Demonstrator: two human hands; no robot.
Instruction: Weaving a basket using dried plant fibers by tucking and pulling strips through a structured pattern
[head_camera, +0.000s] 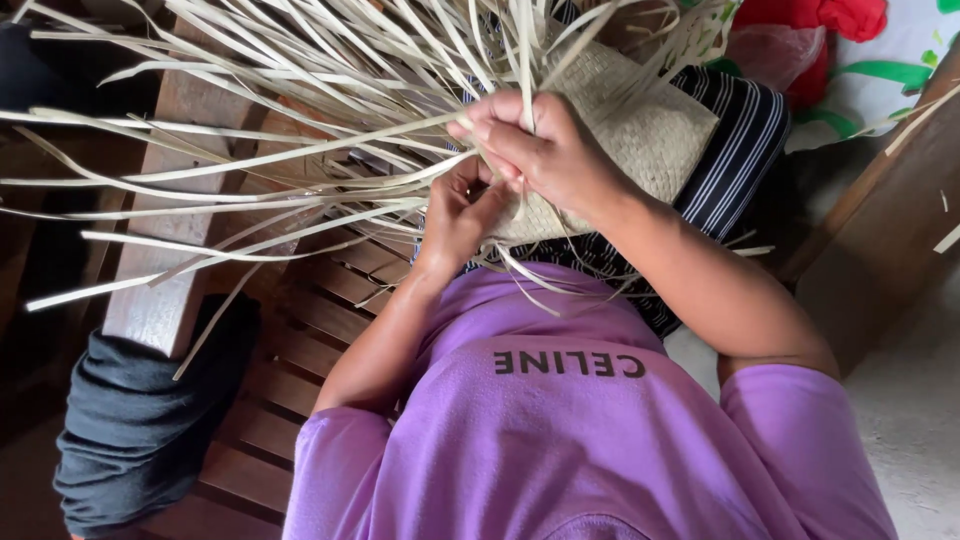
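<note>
A partly woven mat of pale straw strips (650, 120) rests on my lap over a dark striped cloth (735, 150). Many loose strips (250, 160) fan out from its edge to the left and upward. My right hand (545, 150) lies on top of the woven edge, its fingers pinching a few strips upright. My left hand (460, 215) is just below and left of it, fingers curled around strips at the same edge. Both hands touch the weave and nearly touch each other.
I sit on a slatted wooden bench (300, 330) with a wide armrest (165, 300). A dark grey cloth (140, 430) hangs over the bench at lower left. A brown wooden piece (880, 230) stands at right on a grey floor (920, 420). Red fabric (820, 20) lies at top right.
</note>
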